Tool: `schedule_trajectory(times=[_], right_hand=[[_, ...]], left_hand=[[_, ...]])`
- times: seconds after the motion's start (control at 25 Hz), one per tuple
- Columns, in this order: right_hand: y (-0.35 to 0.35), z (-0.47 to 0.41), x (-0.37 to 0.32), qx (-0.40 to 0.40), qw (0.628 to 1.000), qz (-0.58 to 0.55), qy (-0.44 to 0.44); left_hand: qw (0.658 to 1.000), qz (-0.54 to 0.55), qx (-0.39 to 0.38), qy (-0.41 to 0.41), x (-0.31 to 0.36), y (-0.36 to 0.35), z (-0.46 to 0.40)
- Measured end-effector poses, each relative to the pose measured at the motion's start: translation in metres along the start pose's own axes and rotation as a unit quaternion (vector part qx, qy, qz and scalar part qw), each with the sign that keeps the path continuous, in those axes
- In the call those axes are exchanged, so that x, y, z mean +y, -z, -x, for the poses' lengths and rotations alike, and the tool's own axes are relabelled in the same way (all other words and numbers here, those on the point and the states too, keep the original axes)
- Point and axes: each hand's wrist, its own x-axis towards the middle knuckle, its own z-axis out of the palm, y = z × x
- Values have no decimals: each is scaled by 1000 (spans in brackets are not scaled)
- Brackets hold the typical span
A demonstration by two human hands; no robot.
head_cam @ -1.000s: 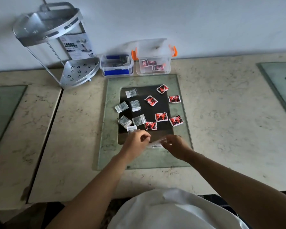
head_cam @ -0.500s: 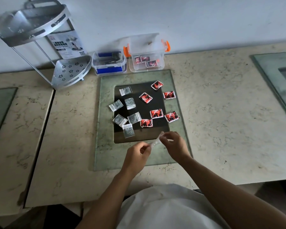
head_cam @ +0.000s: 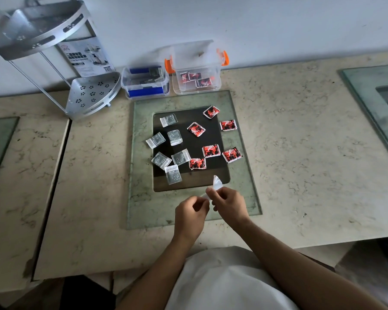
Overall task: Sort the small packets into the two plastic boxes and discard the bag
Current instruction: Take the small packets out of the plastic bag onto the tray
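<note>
Both hands (head_cam: 211, 204) curled, pinching the bag (head_cam: 216, 183) between fingertips

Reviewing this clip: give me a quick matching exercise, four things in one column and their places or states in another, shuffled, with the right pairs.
Things:
1. bag
2. orange-clip box
3. blue-clip box
4. clear packets

Places or states:
A. loose on the left half of the dark panel
B. pinched in the right hand, close to the left hand
C. by the wall, with red packets inside
D. by the wall, next to the metal rack

Pairs: 1-B, 2-C, 3-D, 4-A
</note>
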Motion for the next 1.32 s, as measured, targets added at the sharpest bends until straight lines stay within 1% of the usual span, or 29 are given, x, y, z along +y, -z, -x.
schedule_trajectory(times=[0.04,0.12,0.2,0.24,0.32,0.36,0.4,0.48,0.56,0.64,0.72,0.8,0.88,0.96,1.12,1.32], right_hand=[[0,0,0,10,1000,2,-6],[3,-1,-1,60,998,11,4],[12,-2,1,103,992,43,66],[17,-4,4,104,985,84,109],[24,-6,5,63,963,168,201],[26,-6,6,31,954,183,236],[27,-6,7,0,947,186,261],[25,-3,9,-25,941,185,283],[22,-1,10,-27,940,196,279],[18,-2,9,-36,939,213,267],[14,-2,7,-42,948,207,238],[13,-2,3,-37,964,171,200],[13,-1,-1,-29,975,138,174],[15,-2,-4,-26,979,121,162],[15,-5,-5,-42,984,96,147],[18,-10,-2,-76,988,56,124]], left_hand=[[1000,-9,3,-18,0,0,1],[997,-43,7,-70,-1,2,3],[989,-81,7,-123,-4,5,3],[986,-91,9,-139,-4,7,2],[987,-88,23,-136,-4,8,1],[989,-77,29,-125,-2,8,0],[991,-61,33,-114,-2,7,-1],[994,-20,33,-100,-2,4,-3],[997,61,33,-46,-2,1,-6],[985,163,38,29,0,1,-8],[971,225,44,67,4,1,-9],[956,273,45,93,6,4,-10],[955,274,33,105,3,5,-9],[963,249,9,108,-1,6,-7],[974,198,-15,108,0,5,-5],[974,190,-22,122,1,8,-7]])
